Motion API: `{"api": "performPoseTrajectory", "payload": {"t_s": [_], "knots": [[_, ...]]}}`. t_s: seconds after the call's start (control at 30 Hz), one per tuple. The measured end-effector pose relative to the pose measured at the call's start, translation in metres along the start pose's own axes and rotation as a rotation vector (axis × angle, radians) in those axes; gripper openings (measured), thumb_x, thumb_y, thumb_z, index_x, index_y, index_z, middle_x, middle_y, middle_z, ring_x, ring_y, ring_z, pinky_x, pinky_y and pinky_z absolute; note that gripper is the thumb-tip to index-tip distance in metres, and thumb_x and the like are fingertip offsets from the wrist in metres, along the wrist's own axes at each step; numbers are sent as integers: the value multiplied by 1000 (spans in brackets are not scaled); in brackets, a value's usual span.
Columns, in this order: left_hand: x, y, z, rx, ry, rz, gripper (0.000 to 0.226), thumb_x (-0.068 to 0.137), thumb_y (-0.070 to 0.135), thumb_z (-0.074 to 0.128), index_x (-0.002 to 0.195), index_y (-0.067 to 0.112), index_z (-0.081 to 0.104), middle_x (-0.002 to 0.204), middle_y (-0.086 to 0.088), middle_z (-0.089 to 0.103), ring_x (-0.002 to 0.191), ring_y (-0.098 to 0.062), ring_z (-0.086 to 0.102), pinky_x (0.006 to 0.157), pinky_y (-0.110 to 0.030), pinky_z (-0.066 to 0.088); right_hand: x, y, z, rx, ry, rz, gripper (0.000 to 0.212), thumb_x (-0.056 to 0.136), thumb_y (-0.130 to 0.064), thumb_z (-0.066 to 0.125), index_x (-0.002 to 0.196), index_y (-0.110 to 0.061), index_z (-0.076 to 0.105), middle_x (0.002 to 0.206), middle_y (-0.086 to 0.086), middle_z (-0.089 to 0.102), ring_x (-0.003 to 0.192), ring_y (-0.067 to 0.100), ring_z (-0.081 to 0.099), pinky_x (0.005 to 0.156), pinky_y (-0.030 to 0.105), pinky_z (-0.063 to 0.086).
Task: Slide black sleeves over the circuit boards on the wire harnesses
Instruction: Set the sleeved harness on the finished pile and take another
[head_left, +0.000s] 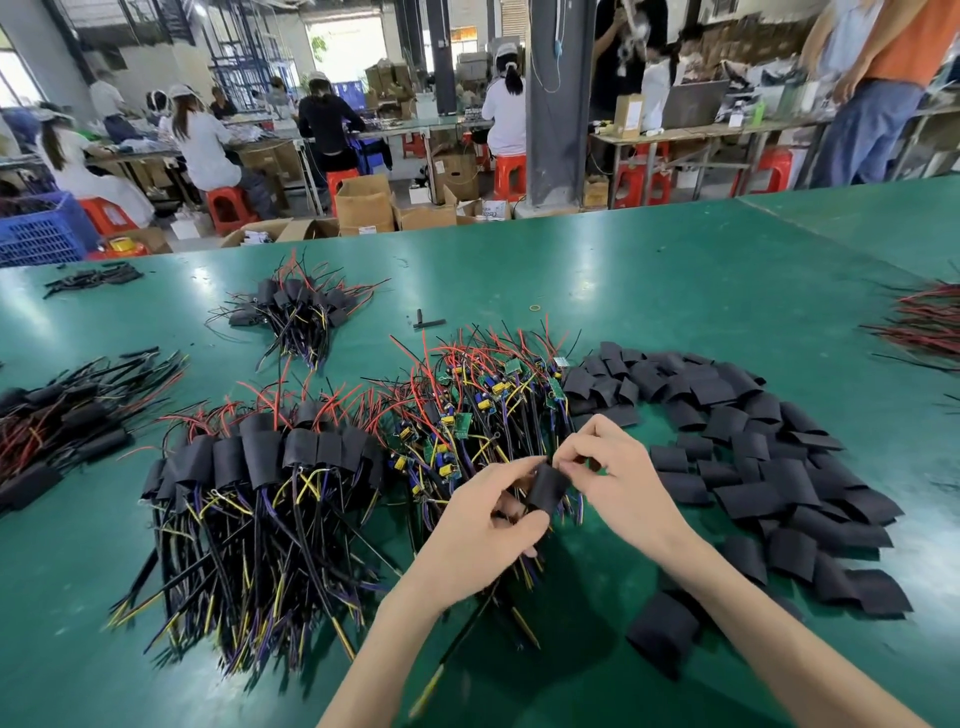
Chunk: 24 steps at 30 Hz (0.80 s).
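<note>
The left hand (488, 512) has its fingers curled round a sleeve (545, 488), thumb pressed against the lower end. The right hand (618, 467) pinches the sleeve's upper rim between thumb and forefinger, its other fingers loosely bent. The sleeve is held above the table (675, 291), between the two hands. Its long axis stands near upright, with the top leaning away and slightly right. Whether a board is inside it cannot be told. Wires (467, 639) trail from under the left hand toward the camera.

Just behind the hands lies a pile of bare boards (467, 410) on red, black and yellow leads. To its left is a sleeved pile (270, 452). To the right, flat sleeves (753, 467) spread in an arc. One spare sleeve (665, 634) lies beside the right forearm.
</note>
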<state>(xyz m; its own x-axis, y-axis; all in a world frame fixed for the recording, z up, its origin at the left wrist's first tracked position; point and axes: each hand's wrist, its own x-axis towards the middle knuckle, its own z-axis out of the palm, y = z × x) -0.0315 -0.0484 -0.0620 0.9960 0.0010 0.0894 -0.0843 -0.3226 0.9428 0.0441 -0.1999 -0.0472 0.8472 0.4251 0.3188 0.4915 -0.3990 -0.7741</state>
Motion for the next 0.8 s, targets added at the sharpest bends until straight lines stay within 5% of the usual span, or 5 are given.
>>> {"api": "performPoseTrajectory", "payload": {"t_s": [0.13,0.23,0.37,0.53,0.8], "knots": [[0,4,-1,-154,-31,1,51,82,9,67,128,28,54,95,0,63,69,-13,55,65,-26,54,0,0,4,-7,20,-20,16,83,2,63,73,-10,66,81,5,48,77,15,44,72,26,33],[3,8,-9,117,127,85,48,86,9,67,121,39,54,93,2,66,54,-13,60,62,-22,53,-1,0,7,-27,33,-68,9,84,-6,66,90,-13,67,91,0,54,93,17,46,87,30,35],[8,22,-50,120,511,145,39,87,7,65,117,31,60,90,0,66,58,-16,63,62,-21,52,3,11,8,-88,140,-17,36,86,-11,63,120,-15,53,111,-1,49,108,17,38,98,29,29],[3,19,-131,533,1010,48,32,87,22,64,118,29,56,99,-6,69,89,-29,62,88,-40,44,11,31,10,-25,175,152,32,87,-4,57,117,-13,50,108,1,47,108,18,41,89,19,26],[-2,-35,-145,980,958,-275,36,95,27,53,131,19,57,128,-21,46,115,-42,35,95,-53,26,46,55,21,-228,145,233,24,89,0,46,110,-3,57,106,11,58,102,29,52,87,34,39]]}}
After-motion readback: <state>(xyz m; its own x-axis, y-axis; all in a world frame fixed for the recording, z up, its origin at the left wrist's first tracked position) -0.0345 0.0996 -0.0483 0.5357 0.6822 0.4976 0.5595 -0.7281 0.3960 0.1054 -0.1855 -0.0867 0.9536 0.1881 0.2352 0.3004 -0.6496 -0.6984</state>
